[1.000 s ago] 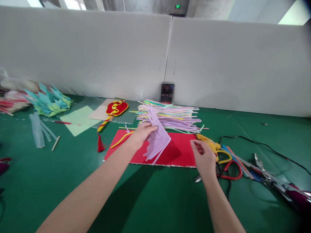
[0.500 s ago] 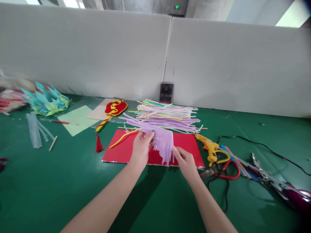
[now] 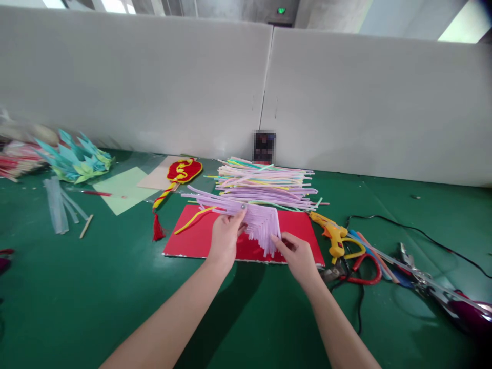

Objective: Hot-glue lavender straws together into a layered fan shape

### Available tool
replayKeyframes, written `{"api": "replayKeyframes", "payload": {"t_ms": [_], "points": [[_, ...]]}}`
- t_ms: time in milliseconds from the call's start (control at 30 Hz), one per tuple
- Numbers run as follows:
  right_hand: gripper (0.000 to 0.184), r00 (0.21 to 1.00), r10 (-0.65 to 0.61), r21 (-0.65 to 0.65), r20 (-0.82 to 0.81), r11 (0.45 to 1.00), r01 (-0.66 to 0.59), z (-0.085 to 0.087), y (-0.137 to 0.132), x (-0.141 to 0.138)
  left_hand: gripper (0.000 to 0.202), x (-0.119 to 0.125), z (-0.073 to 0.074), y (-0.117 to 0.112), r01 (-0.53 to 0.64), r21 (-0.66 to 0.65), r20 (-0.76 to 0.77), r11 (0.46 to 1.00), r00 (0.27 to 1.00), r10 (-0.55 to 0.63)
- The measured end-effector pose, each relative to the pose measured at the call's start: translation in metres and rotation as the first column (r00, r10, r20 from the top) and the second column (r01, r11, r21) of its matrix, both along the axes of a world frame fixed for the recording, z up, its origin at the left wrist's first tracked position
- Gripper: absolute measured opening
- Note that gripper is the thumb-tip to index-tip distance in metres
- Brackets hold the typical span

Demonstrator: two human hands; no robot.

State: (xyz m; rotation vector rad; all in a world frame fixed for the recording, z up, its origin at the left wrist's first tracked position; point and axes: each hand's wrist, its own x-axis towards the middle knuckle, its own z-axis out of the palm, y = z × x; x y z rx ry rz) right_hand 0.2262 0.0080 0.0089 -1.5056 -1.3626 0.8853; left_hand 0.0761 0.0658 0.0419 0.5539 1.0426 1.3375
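Note:
Bent purple pipe cleaners are nested side by side into a V-shaped bundle above a red board. My left hand is closed on the bundle's left arm, thumb on top. With thumb and fingers pinched, my right hand grips the outer pipe cleaner at the bundle's lower right. The loose ends of the left arm stick out past my left hand. A yellow pipe cleaner lies on the board to the left. Behind the board is a pile of pastel pipe cleaners.
At right lie a yellow glue gun, red-handled pliers and a black cord. To the left are a red and yellow fan ornament with a tassel, green paper and a turquoise paper-like craft. A white partition stands behind.
The purple bundle has turned a little, its left arm now lying flatter and its loose ends further left. My right hand has shifted slightly right, still pinching the outer pipe cleaner.

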Motion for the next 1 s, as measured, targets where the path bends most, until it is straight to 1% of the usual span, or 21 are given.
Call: {"api": "replayKeyframes", "payload": {"t_ms": [100,267,367,467,633,733,833,1000], "points": [[0.039,0.999,0.005,0.006,0.041,1.000,-0.005,0.002,-0.001,-0.002,0.033,-0.003,0.000,0.003,-0.020,-0.037,-0.026,0.999,0.999,0.019],[0.038,0.999,0.008,0.018,0.044,1.000,-0.009,0.002,-0.001,-0.003,0.033,-0.005,-0.002,0.002,-0.005,-0.013,-0.064,1.000,0.998,0.004],[0.038,0.999,0.010,0.007,0.033,1.000,-0.010,0.001,-0.001,-0.002,0.036,-0.006,-0.004,-0.001,-0.036,-0.005,-0.079,0.999,0.996,0.036],[0.036,1.000,0.015,-0.020,0.019,1.000,-0.014,-0.001,0.000,0.000,0.038,-0.011,-0.010,-0.004,-0.062,0.007,-0.122,0.998,0.991,0.062],[0.037,1.000,0.000,-0.032,0.025,0.999,0.000,-0.004,0.001,0.001,0.033,-0.022,-0.026,-0.007,-0.078,0.033,-0.274,0.996,0.958,0.084],[0.036,0.999,0.009,-0.029,0.035,1.000,-0.008,-0.005,0.001,0.001,0.034,-0.025,-0.031,-0.008,-0.067,0.036,-0.303,0.997,0.950,0.075],[0.036,0.999,0.011,-0.029,0.041,1.000,-0.010,-0.004,0.001,0.001,0.035,-0.024,-0.029,-0.009,-0.070,0.019,-0.283,0.997,0.956,0.073],[0.038,0.999,0.004,-0.027,0.051,1.000,-0.002,-0.003,0.001,0.000,0.030,-0.021,-0.018,-0.012,-0.109,-0.032,-0.186,0.994,0.977,0.101]]}}
